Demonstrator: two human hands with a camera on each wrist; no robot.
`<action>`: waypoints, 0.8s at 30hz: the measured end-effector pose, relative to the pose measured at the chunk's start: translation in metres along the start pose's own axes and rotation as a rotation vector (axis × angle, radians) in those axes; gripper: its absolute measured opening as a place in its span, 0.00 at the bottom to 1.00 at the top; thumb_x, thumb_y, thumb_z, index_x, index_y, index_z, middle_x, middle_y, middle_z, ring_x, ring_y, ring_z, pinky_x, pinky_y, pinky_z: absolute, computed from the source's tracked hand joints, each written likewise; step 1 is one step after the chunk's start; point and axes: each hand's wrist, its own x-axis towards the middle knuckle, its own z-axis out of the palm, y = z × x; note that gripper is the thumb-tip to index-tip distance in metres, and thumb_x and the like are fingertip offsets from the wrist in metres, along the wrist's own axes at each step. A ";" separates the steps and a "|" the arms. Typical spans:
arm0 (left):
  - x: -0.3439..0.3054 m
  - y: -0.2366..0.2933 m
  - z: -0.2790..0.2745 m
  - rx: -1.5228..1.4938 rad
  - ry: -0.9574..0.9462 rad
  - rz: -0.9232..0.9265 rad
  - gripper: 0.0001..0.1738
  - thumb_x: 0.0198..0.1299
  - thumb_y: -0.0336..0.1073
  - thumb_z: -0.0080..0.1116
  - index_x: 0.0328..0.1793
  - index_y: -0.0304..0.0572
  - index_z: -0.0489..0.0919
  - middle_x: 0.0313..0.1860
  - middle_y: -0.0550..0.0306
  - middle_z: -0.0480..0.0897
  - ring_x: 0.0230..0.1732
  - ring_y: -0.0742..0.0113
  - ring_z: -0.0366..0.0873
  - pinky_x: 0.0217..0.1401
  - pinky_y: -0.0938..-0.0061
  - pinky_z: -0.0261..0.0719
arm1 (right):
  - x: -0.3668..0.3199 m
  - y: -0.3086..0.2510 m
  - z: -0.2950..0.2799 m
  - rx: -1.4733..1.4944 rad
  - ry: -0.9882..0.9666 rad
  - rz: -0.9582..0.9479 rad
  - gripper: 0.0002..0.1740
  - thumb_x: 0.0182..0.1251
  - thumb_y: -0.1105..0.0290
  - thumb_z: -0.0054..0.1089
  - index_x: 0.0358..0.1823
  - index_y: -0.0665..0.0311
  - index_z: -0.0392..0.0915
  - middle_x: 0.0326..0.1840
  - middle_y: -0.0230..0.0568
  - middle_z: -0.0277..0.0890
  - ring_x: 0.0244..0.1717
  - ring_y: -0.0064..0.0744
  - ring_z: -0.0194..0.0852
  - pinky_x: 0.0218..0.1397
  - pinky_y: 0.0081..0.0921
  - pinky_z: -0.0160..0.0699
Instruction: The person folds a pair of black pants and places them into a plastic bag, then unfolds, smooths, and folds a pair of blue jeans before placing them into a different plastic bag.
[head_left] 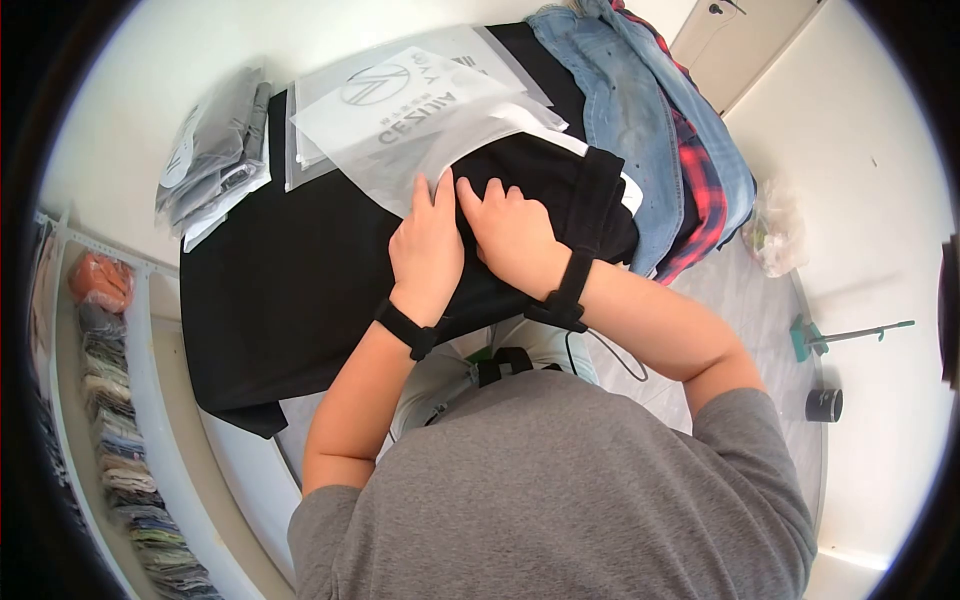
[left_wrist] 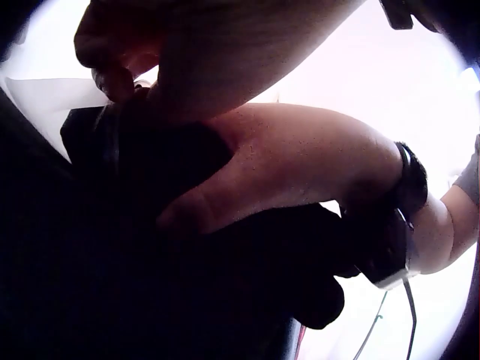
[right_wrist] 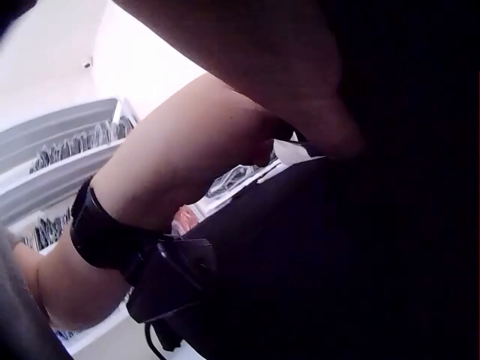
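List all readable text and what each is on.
"ZIJIA", ending the large word on the frosted bag; the start looks like "CE" or "GE".
The bag's smaller characters and other partial lettering: too blurred to read.
White sticker on the grey packets: too small.
Black cylinder: pale marks, too small.

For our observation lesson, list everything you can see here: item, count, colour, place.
Cloth-covered table: one, black, centre.
Folded fabric garment: one, black, on it.
Printed plastic bags: several, translucent, table's far side.
Bagged garments: stack, grey, table's left.
Denim clothing: count unclear, blue, table's right end.
Plaid clothing: count unclear, red-black, amid denim.
Filled plastic bag: one, clear, right.
Long-handled tool: one, green, floor right.
Cylinder: one, black, floor right.
Shelving packets: many, mixed colours, left.
Wristbands: two, black, wrists.
Shirt: one, grey, worn.
Left hand, right hand: two, at garment's edge.
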 end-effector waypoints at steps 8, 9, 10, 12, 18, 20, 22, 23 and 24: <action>0.000 0.007 0.003 0.025 0.046 0.144 0.31 0.51 0.22 0.52 0.65 0.34 0.66 0.69 0.38 0.64 0.28 0.53 0.79 0.32 0.65 0.80 | 0.042 0.022 -0.001 0.147 -0.154 -0.041 0.14 0.55 0.70 0.57 0.43 0.66 0.77 0.29 0.47 0.78 0.28 0.42 0.82 0.30 0.32 0.82; 0.001 0.009 0.004 -0.003 0.074 0.147 0.31 0.51 0.22 0.52 0.65 0.30 0.66 0.70 0.38 0.63 0.27 0.54 0.78 0.31 0.65 0.79 | 0.047 0.018 -0.006 0.184 -0.113 0.002 0.08 0.56 0.69 0.56 0.34 0.65 0.78 0.29 0.48 0.78 0.30 0.43 0.83 0.31 0.32 0.82; 0.004 0.010 0.002 -0.005 0.081 0.153 0.31 0.51 0.22 0.52 0.65 0.30 0.66 0.70 0.38 0.63 0.27 0.54 0.78 0.31 0.65 0.79 | 0.050 0.014 -0.006 0.177 -0.106 0.005 0.08 0.56 0.69 0.56 0.34 0.65 0.78 0.29 0.48 0.78 0.30 0.43 0.83 0.31 0.32 0.82; 0.007 0.008 -0.002 -0.013 0.098 0.095 0.30 0.51 0.22 0.51 0.65 0.30 0.67 0.70 0.39 0.63 0.27 0.54 0.78 0.31 0.65 0.79 | 0.055 0.004 -0.005 0.191 -0.008 0.108 0.09 0.57 0.70 0.55 0.35 0.68 0.76 0.29 0.48 0.78 0.30 0.45 0.82 0.32 0.33 0.82; -0.002 -0.007 -0.002 -0.027 0.057 0.074 0.32 0.49 0.21 0.51 0.65 0.35 0.67 0.70 0.43 0.65 0.25 0.54 0.77 0.30 0.66 0.79 | 0.058 0.046 -0.019 0.551 -0.288 -0.106 0.15 0.59 0.70 0.51 0.46 0.67 0.77 0.34 0.52 0.79 0.42 0.55 0.77 0.51 0.41 0.76; -0.004 -0.005 -0.003 0.000 0.016 0.069 0.33 0.47 0.20 0.51 0.66 0.37 0.68 0.70 0.44 0.65 0.25 0.54 0.77 0.29 0.66 0.79 | 0.055 0.074 -0.021 0.365 -0.042 0.013 0.12 0.58 0.66 0.57 0.42 0.63 0.80 0.36 0.48 0.79 0.44 0.50 0.76 0.48 0.38 0.75; -0.003 -0.004 -0.003 -0.016 0.068 0.126 0.34 0.46 0.19 0.52 0.66 0.38 0.68 0.70 0.45 0.66 0.24 0.56 0.77 0.29 0.67 0.78 | 0.038 0.104 -0.007 0.010 0.324 -0.080 0.15 0.49 0.60 0.69 0.33 0.60 0.78 0.31 0.44 0.79 0.36 0.47 0.79 0.43 0.45 0.76; -0.002 -0.003 -0.003 -0.017 0.068 0.127 0.34 0.46 0.19 0.52 0.66 0.38 0.68 0.70 0.45 0.66 0.24 0.56 0.77 0.29 0.67 0.78 | 0.030 0.114 0.001 0.081 0.204 -0.010 0.15 0.50 0.61 0.68 0.35 0.60 0.77 0.32 0.46 0.79 0.36 0.48 0.79 0.43 0.45 0.75; -0.002 -0.002 -0.002 -0.013 0.061 0.135 0.34 0.46 0.19 0.52 0.65 0.38 0.69 0.69 0.46 0.66 0.24 0.57 0.77 0.29 0.67 0.78 | 0.027 0.120 -0.001 0.151 0.083 0.059 0.15 0.51 0.62 0.68 0.36 0.61 0.76 0.32 0.47 0.79 0.36 0.49 0.79 0.43 0.45 0.75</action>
